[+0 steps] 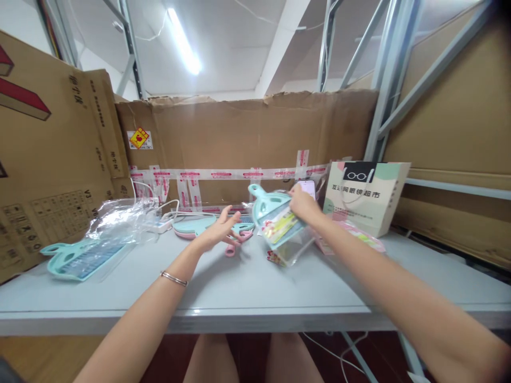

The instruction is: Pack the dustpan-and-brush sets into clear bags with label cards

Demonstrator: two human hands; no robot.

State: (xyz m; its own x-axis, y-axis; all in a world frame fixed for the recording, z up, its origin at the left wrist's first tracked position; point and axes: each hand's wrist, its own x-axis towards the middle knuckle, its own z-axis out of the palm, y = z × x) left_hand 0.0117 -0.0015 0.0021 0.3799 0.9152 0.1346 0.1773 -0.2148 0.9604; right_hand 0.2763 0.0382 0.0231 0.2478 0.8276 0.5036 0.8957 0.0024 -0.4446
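Mint-green dustpan-like piece (275, 215), with clear wrap (300, 249) about it, is held tilted above the table (247, 292), just right of the middle. It looks light and stiff; the wrap may be slippery, so its firm rim or the handle (255, 190) at its far-left end seems the surest hold. The right hand (304, 206) grips the right end, forearm stretching from near right. The left hand (220, 231) spreads its fingers, apparently holding nothing, beside a pink piece (230, 250); contact is unclear.

The mint-green handled tray (273, 204) with a colourful card (280, 229) is held tilted.
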